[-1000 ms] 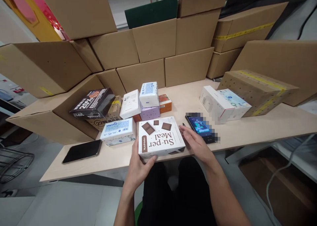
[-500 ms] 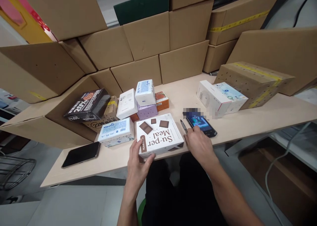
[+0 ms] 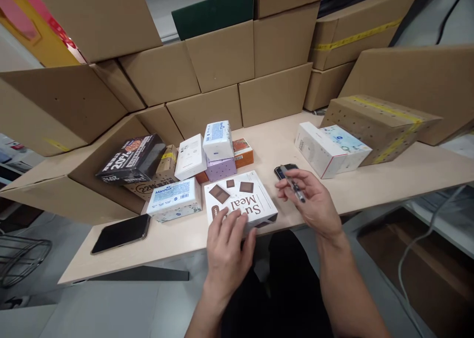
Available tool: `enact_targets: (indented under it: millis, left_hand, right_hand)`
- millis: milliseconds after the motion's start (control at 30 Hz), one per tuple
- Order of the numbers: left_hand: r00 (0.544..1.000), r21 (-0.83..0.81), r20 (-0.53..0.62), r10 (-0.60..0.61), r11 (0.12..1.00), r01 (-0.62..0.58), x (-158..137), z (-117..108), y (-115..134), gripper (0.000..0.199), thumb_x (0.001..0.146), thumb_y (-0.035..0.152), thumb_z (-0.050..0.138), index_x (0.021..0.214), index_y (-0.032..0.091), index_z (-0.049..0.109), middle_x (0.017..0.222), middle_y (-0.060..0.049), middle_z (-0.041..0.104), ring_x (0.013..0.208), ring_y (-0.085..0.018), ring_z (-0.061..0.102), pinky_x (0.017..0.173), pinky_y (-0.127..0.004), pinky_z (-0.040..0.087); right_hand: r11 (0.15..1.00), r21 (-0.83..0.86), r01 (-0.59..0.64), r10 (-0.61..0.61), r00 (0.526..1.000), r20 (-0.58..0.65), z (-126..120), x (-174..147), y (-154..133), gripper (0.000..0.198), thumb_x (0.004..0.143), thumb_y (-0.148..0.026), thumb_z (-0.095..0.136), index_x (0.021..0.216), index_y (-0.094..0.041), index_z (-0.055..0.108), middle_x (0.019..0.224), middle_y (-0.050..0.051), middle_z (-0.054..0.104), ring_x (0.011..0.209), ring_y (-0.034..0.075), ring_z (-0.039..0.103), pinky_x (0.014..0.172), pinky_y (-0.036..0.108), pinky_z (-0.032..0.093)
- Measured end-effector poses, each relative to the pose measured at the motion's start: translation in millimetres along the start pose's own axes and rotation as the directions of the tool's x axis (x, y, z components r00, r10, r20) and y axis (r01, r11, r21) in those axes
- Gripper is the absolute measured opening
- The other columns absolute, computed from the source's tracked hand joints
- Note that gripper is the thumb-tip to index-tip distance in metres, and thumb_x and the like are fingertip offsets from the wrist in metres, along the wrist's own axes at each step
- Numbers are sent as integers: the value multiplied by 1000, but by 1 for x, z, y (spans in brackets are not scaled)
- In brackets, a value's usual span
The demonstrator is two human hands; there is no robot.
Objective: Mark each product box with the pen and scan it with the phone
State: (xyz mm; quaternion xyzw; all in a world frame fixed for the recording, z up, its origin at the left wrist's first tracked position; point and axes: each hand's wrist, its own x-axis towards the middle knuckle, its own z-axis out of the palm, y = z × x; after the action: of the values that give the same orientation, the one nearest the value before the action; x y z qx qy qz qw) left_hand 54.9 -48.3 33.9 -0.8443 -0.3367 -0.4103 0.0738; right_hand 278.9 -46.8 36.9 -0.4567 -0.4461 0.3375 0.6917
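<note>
The white "Su-per Meal" box [image 3: 255, 190], printed with brown chocolate squares, lies near the table's front edge. My left hand [image 3: 229, 244] rests on its front part, fingers spread over the lettering and not wrapped round it. Held up just right of the box is a pen [image 3: 295, 186], dark and grey, gripped in my right hand [image 3: 314, 202]. Behind that hand lies a dark phone-like device [image 3: 282, 171], mostly hidden by the fingers. A "Manhua" tissue pack [image 3: 176, 199] stands directly left of the meal box.
A black phone [image 3: 120, 234] lies at the table's left front. Behind the meal box are stacked a white box [image 3: 190, 157], a tissue pack [image 3: 217, 140], a purple box [image 3: 221, 169] and an orange box [image 3: 243, 152]. Cardboard cartons [image 3: 203, 105] wall the back; white boxes [image 3: 320, 152] stand right.
My right hand has picked the pen up from beside the device and raised it. My left hand has moved from the box's left front corner rightward onto its top.
</note>
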Motion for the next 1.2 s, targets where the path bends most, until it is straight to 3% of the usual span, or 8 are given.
enact_targets:
  millis: [67,200,333,500,667,1200]
  left_hand:
    - [999,39,35,15,999,-16,7,10,8,36,87,19,68,122,17,60,117,-11,70,119,-31,58,104,-52,48]
    - [997,115,78,0,993,-9,14,26,13,39,91,34,65,124,15,60,122,-13,69,113,-32,61,94,-47,52]
    - [995,224,95,-14,975,-7,13,35,12,41,92,41,63,123,15,62,123,-12,70,109,-33,64,89,-46,50]
    - [995,254,100,-4,967,-22,10,38,12,38,92,36,62,124,15,62,124,-12,70,112,-31,64,92,-44,47]
    - [997,261,75,-12,965,-8,9,40,12,37,92,35,63,123,16,63,123,-11,71,111,-31,65,91,-43,47]
    - [1000,256,27,-14,967,6,8,43,13,34,91,35,64,119,17,65,121,-10,72,109,-30,66,89,-41,49]
  right_hand:
    - [999,28,35,-35,999,-22,13,5,-4,27,81,-35,73,99,-24,55,76,-4,67,64,10,61,64,24,50]
    - [996,80,32,-30,999,-25,36,19,-6,21,93,-43,56,90,-23,54,54,-7,56,50,9,50,53,21,42]
    - [999,-44,-22,27,994,108,49,32,3,34,95,-48,45,93,-19,62,65,0,64,61,12,60,61,25,48]
    - [965,-261,-12,31,997,66,58,34,13,19,81,-38,62,78,-20,57,64,-3,61,56,11,55,56,23,43]
    - [873,-481,86,-35,993,114,57,29,12,16,87,-33,52,78,-21,57,62,-4,62,55,11,55,56,22,40]
    - [759,-629,169,-42,976,212,62,29,3,16,88,-23,50,74,-22,56,65,-4,62,60,12,55,64,23,39]
